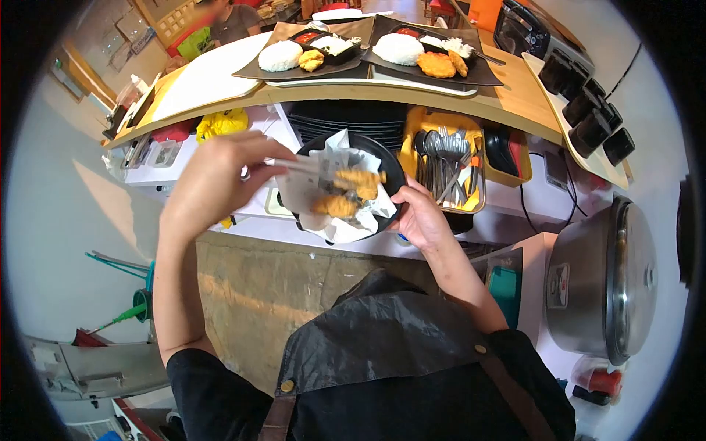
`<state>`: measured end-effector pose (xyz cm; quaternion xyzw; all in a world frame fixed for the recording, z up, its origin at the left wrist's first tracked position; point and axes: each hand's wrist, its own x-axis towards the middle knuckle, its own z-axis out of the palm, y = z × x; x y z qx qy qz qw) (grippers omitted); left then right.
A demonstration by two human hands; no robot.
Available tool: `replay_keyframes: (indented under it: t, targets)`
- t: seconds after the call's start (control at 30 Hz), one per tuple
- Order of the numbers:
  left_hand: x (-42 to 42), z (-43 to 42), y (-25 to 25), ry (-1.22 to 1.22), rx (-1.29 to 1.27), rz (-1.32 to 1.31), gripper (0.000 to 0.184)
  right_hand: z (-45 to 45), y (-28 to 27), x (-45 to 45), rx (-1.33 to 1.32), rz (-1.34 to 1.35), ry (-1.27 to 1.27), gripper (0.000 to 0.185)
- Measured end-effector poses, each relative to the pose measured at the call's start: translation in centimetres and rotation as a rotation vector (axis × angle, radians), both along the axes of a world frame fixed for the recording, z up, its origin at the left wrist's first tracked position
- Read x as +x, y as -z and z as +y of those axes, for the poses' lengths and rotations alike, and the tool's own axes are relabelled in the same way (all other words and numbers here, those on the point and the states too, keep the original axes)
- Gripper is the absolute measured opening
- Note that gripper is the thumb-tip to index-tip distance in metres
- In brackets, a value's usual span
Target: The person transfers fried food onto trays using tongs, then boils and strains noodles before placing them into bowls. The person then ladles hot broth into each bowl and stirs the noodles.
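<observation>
From my feed: left hand [220,173] pinching pale utensil [298,166], far end blurred, over paper-lined black bowl [393,170]. Fried pieces [359,182] inside. Right hand [423,217] clamps bowl's right rim. Cutlery basket [473,200] just right, two plated meals far side.

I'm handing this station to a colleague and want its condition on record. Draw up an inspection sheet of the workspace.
Surface: wooden counter, bearing two dark plates with rice and fried food.
Job's things: black bowl, paper-lined, holding fried pieces, blurred.
Clutter: cutlery jumbled in a yellow tray below the counter; yellow bag left of it.
Hands: left hand grips a slender utensil, type unclear; right hand holds the bowl's side.
Cables: dark cables trailing below the counter, right side.
Surroundings: large metal cooker, black cups, a person beyond the counter.
</observation>
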<state>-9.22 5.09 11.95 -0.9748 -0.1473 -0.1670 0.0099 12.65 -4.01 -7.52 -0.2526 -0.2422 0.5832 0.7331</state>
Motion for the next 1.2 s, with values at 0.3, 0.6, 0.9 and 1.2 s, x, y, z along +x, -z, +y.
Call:
replay_keyframes:
  t: [0.3, 0.6, 0.9, 1.2]
  targets:
    - [0.6, 10.4, -2.1, -0.283, 0.416, -0.542, 0.015, -1.5, -1.0, 0.6, 0.1, 0.008, 0.133, 0.046]
    - [3.5, 14.6, 6.4, -0.347, 0.777, -0.475, 0.011, -2.2, -0.7, -0.4, 0.069, 0.045, 0.167, 0.04]
    - [2.7, 10.2, 2.0, -0.441, 0.151, -0.536, 0.023, -0.8, -0.9, -0.9, 0.062, -0.007, 0.156, 0.045]
    - [0.0, -1.7, 0.8, -0.242, -0.009, 0.213, 0.017, 0.1, -1.2, -0.2, 0.026, -0.205, 0.067, 0.046]
